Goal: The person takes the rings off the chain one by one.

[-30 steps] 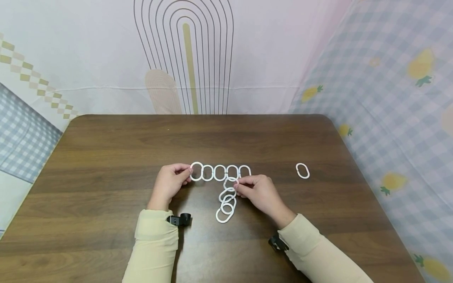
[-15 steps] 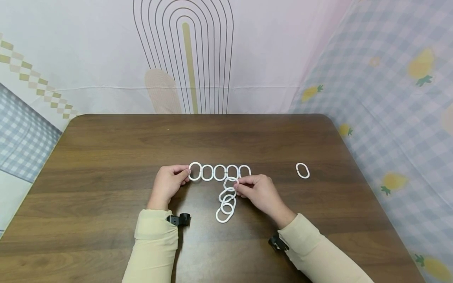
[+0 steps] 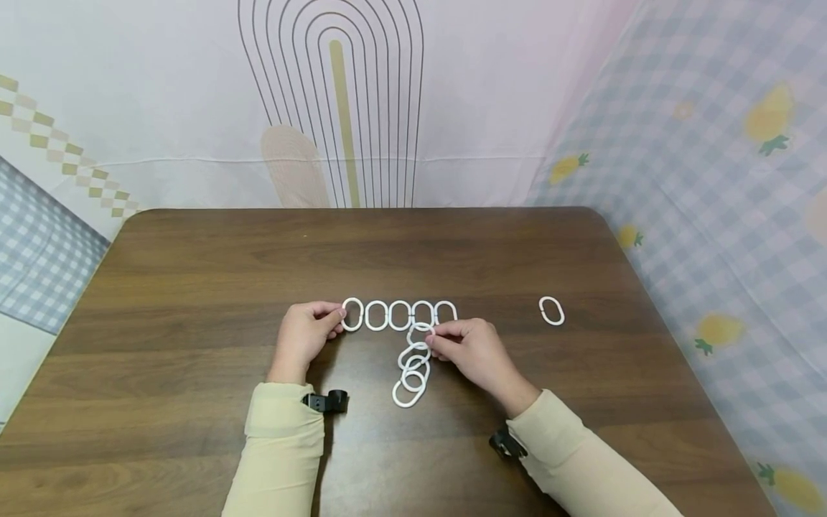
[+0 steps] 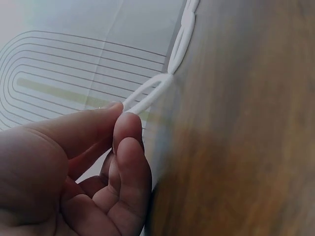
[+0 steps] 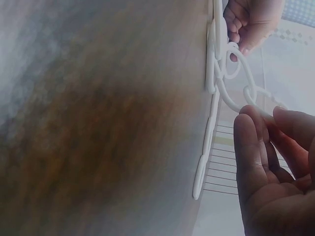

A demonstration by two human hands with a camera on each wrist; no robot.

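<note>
My left hand (image 3: 304, 334) pinches a white oval plastic link (image 3: 352, 299) between thumb and index finger, at the left end of a row of similar links (image 3: 390, 316). In the left wrist view, the pinched link (image 4: 147, 102) stands tilted, its far end beside the neighbouring link. My right hand (image 3: 474, 348) holds another white link (image 3: 421, 325) by its right side, just below the row. From there a chain of overlapping links (image 3: 395, 393) trails down toward the front. Seen from the right wrist, the thumb and fingers of the right hand (image 5: 275, 172) pinch their link's edge.
One loose white link (image 3: 541, 310) lies on the brown wooden table (image 3: 194, 266), well to the right of the row. Patterned cloth (image 3: 478, 93) hangs behind the table's far edge, with checked cloth along both sides. Black camera mounts (image 3: 326, 402) sit at both wrists.
My left hand has drawn its link slightly left, so it no longer overlaps the neighbouring link in the head view. The right hand and its chain keep their place.
</note>
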